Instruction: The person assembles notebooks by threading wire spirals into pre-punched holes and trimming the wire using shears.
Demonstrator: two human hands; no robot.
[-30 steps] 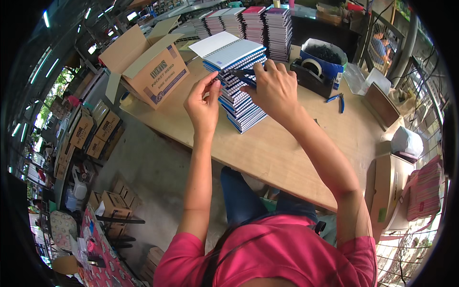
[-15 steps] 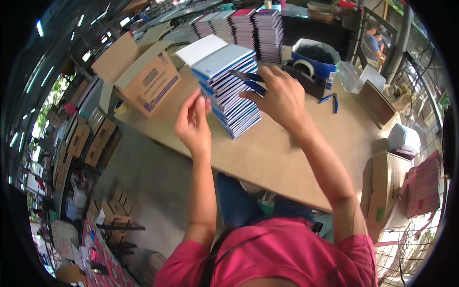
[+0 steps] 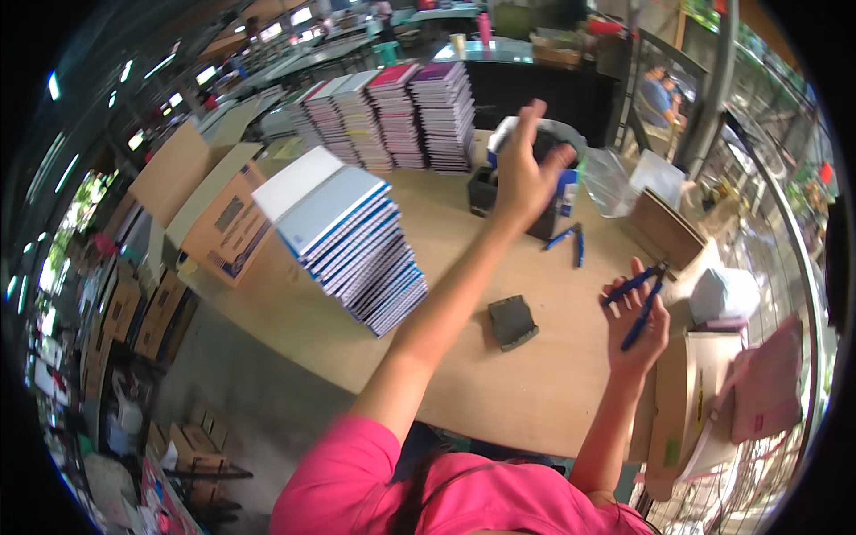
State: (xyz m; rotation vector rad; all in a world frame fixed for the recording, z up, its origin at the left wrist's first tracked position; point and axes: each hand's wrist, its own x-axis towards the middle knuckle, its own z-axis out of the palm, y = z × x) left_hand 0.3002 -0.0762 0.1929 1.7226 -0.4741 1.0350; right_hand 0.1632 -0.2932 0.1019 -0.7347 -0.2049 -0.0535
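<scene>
My left hand (image 3: 526, 178) reaches across the table, its fingers apart and nothing visible in it. It is over a blue and white tub (image 3: 567, 193) of dark contents, partly hiding the tub. In my right hand (image 3: 640, 332), at the right side of the table, lies a pair of blue-handled pliers (image 3: 644, 303), jaws pointing away. A second pair of blue-handled pliers (image 3: 575, 242) rests on the table beside the tub. Left of my left forearm stands a tall stack of blue-edged notebooks (image 3: 357, 250), the top cover folded open. Between my arms sits a small dark grey tray-like piece (image 3: 513, 323).
An open cardboard box (image 3: 223, 223) stands at the left edge of the table (image 3: 481, 392). Farther back are several notebook stacks (image 3: 392, 116). On the right are a brown box-like piece (image 3: 667, 227), a clear plastic bag (image 3: 606, 183), a carton (image 3: 682, 410) and a pink bag (image 3: 767, 383).
My left hand has left the notebook stack for the tub. My right hand has drawn back rightward with the pliers. The view has turned right, and the grey piece now shows.
</scene>
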